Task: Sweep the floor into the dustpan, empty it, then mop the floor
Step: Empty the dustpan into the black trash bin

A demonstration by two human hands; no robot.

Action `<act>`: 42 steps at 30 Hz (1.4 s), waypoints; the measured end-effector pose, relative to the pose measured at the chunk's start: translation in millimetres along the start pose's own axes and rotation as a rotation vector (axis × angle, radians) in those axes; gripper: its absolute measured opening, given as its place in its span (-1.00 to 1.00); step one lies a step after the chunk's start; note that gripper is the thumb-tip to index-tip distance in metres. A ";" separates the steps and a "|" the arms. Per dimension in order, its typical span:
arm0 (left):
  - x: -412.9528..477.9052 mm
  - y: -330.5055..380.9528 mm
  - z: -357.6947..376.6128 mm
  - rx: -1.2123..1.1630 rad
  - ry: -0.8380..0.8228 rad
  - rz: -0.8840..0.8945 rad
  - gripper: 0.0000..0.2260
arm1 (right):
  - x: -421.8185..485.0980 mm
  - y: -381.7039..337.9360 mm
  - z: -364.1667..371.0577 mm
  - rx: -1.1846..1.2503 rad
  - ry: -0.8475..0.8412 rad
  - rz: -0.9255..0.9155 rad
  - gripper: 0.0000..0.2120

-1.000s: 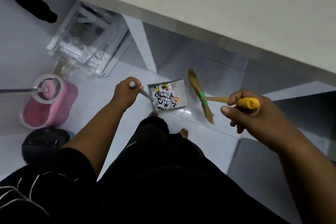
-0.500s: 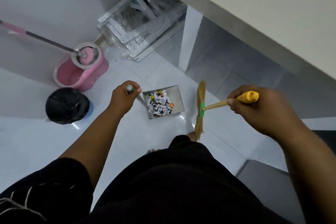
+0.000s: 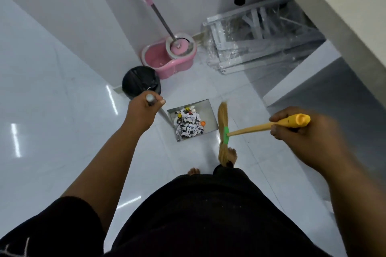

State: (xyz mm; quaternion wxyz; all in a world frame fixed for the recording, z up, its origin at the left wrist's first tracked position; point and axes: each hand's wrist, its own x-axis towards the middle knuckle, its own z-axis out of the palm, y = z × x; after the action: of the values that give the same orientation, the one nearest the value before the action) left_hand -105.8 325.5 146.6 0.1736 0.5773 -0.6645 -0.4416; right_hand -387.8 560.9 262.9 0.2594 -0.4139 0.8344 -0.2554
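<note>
My left hand grips the top of a long metal handle that runs down to a steel dustpan. The pan holds a heap of paper scraps and small coloured bits. In my right hand I hold the yellow grip of a straw broom, whose bristles hang beside the pan's right edge, near my bare foot. Just beyond my left hand stands a bin lined with a black bag. Behind it a pink mop bucket holds a mop in its spinner.
A folded metal frame wrapped in clear plastic leans against the wall at the back right. A white counter overhangs the right side, with a white support panel below it. Glossy white floor tiles stretch to the left.
The view has swung left and forward: the bin and the pink bucket now sit ahead, closer to the dustpan. Both hands keep their holds, and the broom hangs more upright.
</note>
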 end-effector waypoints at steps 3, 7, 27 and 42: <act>-3.2 -16.3 -31.0 -0.030 0.120 -0.057 -0.94 | 21.5 -17.8 10.3 0.012 -0.028 -0.065 -0.79; -2.5 -30.9 -63.1 -0.141 0.262 -0.123 -0.93 | 62.5 -40.0 20.2 0.033 -0.080 -0.173 -0.79; 82.1 2.1 -130.2 -0.173 0.749 -0.289 -0.81 | 284.9 -123.5 48.4 -0.006 -0.415 -0.514 -0.78; 158.0 -23.4 -126.5 0.143 0.528 0.014 -0.91 | 306.6 -157.5 84.6 -0.116 -0.409 -0.455 -0.79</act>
State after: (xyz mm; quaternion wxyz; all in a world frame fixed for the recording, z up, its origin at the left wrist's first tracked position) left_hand -40.9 132.5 153.6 0.3027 0.6787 -0.6297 -0.2265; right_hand -405.7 207.6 233.7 0.3340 -0.6470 0.6639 -0.1704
